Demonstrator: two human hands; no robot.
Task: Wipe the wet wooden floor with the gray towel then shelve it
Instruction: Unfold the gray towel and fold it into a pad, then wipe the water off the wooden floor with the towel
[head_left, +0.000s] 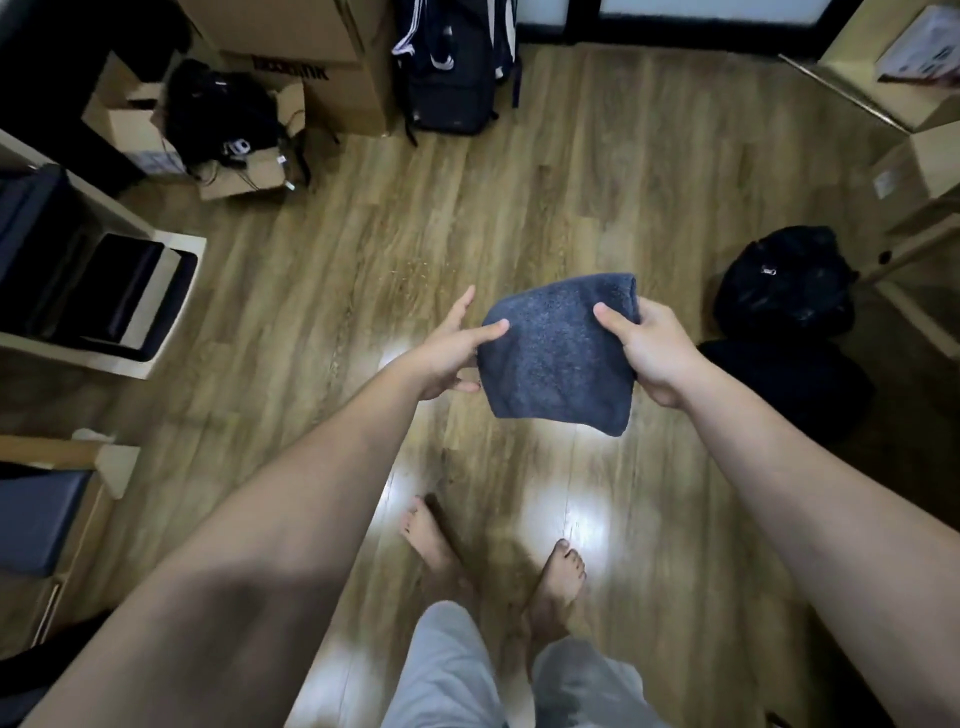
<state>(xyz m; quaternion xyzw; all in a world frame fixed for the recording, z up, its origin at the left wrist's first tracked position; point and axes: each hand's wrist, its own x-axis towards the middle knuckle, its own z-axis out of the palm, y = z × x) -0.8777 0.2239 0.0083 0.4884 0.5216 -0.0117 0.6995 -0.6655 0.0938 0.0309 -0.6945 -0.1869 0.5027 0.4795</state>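
Hands: right hand (655, 349) grips the towel (560, 353), left hand (453, 349) pinches its edge; lower it flat onto the floor (545, 197) beneath them.

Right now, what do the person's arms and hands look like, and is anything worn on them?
Both forearms are bare, with no sleeves in view. The left hand and right hand wear no gloves, rings, watch or bands that show. Lower down, light gray trousers and bare feet show.

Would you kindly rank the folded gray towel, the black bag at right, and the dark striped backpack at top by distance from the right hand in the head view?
1. Folded gray towel: gripped by the right hand.
2. Black bag: on the floor, farther right.
3. Dark striped backpack: against the far wall.
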